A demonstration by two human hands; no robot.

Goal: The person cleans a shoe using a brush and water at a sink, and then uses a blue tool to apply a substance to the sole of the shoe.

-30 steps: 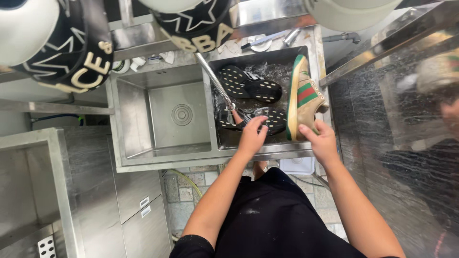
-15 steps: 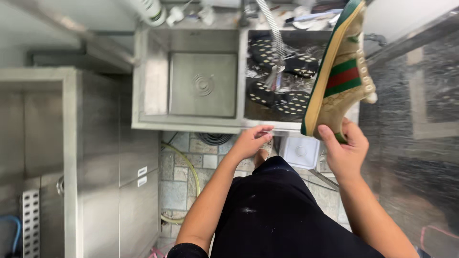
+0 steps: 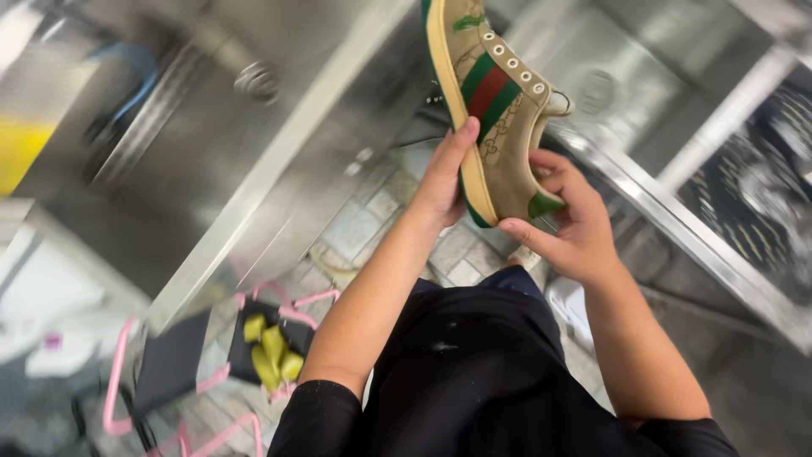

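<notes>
The left hand (image 3: 444,173) is pressing flat on the sole side of the shoe (image 3: 491,110), fingers pointing to 12 o'clock. The right hand (image 3: 567,224) is pinching the heel, at 4 o'clock from the shoe. The shoe is hanging in the air above the tile floor (image 3: 372,220), with the steel sink (image 3: 254,127) at 10 o'clock. The shoe may be wet, so it could be slipping out and dropping on the floor.

One tan sneaker (image 3: 495,110) at one o'clock, two hands, one pink wire rack (image 3: 211,372) at seven o'clock.
</notes>
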